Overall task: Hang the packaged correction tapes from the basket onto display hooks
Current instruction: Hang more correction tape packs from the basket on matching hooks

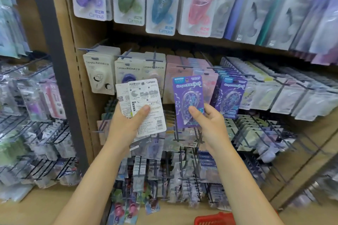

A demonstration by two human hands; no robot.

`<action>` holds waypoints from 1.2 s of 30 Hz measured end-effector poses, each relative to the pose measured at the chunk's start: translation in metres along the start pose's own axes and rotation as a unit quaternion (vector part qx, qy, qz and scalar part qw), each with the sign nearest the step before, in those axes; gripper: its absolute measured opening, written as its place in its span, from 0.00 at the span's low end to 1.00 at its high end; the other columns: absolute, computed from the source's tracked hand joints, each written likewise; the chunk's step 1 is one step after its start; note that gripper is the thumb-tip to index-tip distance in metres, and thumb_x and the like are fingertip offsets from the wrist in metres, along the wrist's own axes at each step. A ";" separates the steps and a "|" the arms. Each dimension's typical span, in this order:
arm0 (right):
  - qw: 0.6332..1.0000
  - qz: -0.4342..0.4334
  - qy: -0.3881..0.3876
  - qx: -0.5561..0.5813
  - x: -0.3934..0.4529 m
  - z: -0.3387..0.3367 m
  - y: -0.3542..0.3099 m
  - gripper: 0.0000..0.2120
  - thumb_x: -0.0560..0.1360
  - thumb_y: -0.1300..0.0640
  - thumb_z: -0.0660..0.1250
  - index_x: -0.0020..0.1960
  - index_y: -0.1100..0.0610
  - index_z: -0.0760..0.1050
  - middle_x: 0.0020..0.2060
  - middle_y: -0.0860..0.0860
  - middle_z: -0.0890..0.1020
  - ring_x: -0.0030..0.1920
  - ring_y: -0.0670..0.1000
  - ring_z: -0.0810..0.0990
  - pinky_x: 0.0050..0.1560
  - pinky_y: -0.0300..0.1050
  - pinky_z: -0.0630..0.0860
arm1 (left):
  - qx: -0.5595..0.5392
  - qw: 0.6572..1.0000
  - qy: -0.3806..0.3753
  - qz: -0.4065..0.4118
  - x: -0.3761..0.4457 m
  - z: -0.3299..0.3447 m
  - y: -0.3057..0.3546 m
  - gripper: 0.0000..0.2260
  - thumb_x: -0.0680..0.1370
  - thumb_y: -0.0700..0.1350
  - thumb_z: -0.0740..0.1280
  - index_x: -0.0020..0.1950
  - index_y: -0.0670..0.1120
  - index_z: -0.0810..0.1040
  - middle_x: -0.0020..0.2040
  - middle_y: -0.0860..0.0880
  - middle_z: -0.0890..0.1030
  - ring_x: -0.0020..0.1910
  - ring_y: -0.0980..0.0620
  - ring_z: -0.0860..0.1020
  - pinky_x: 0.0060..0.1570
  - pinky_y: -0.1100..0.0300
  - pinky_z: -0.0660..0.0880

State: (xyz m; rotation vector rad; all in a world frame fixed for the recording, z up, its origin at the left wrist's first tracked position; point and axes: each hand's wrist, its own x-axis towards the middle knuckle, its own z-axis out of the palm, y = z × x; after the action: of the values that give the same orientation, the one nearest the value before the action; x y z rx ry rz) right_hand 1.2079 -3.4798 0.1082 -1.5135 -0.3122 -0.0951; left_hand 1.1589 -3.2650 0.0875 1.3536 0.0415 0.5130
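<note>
Holding a purple correction tape pack (188, 100) upright in my right hand (210, 124), I have my thumb pressed on its front near the bottom and my fingers curled behind it, so its long axis runs straight up and its hang hole sits at the top edge, well above my grip. The matching purple packs (230, 95) hang just to the right of it on the middle row of the display rack (80, 29), and their hook (218, 68) lies up and to the right of the pack's top edge. I judge the coming move as a short lift and rightward shift by this hand, which is the nearer one. My left hand (126, 124) pinches a fanned stack of white-backed packs (144, 106), thumb on top, printed backs toward me, over to the left. The red basket (215, 219) sits low at the bottom edge, below my right forearm.
</note>
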 end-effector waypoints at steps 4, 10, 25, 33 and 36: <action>0.998 -0.014 0.064 0.014 0.001 -0.059 -0.003 0.09 0.78 0.57 0.72 0.56 0.48 0.77 0.45 0.39 0.87 0.47 0.41 0.85 0.47 0.39 0.80 | 0.010 0.999 -0.035 -0.001 -0.005 0.055 0.001 0.31 0.73 0.56 0.79 0.73 0.51 0.74 0.64 0.52 0.84 0.62 0.50 0.83 0.64 0.40 0.78; 0.992 -0.035 0.122 -0.008 0.016 -0.120 -0.003 0.14 0.78 0.53 0.73 0.57 0.39 0.73 0.59 0.48 0.83 0.56 0.47 0.84 0.56 0.49 0.81 | 0.022 0.997 -0.077 -0.013 -0.013 0.123 -0.011 0.28 0.72 0.52 0.75 0.71 0.52 0.75 0.61 0.55 0.85 0.58 0.54 0.85 0.57 0.50 0.82; 0.991 -0.030 0.132 0.015 0.027 -0.115 0.010 0.14 0.80 0.54 0.70 0.60 0.47 0.69 0.47 0.38 0.74 0.39 0.22 0.74 0.38 0.24 0.71 | 0.036 0.999 -0.012 -0.032 -0.027 0.144 -0.012 0.28 0.73 0.52 0.75 0.72 0.52 0.74 0.61 0.54 0.85 0.58 0.53 0.85 0.57 0.50 0.81; 0.975 -0.138 0.145 -0.096 0.059 -0.105 0.024 0.17 0.78 0.58 0.72 0.61 0.44 0.71 0.57 0.33 0.74 0.58 0.42 0.74 0.63 0.45 0.72 | 0.030 0.999 -0.024 -0.018 -0.020 0.162 -0.015 0.20 0.79 0.45 0.73 0.70 0.51 0.76 0.60 0.54 0.86 0.58 0.53 0.85 0.51 0.58 0.83; 0.975 -0.121 0.138 -0.127 0.075 -0.108 0.031 0.15 0.78 0.55 0.72 0.63 0.44 0.74 0.56 0.41 0.73 0.48 0.41 0.73 0.52 0.37 0.72 | 0.032 0.999 -0.021 -0.022 -0.022 0.163 -0.020 0.21 0.78 0.46 0.73 0.70 0.52 0.76 0.60 0.55 0.86 0.58 0.54 0.85 0.53 0.56 0.82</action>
State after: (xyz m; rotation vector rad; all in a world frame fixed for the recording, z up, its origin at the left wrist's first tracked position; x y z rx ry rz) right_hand 1.3031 -3.5749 0.0949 -1.6837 -0.2663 -0.5531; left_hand 1.1983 -3.4253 0.1007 1.4232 0.0549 0.4489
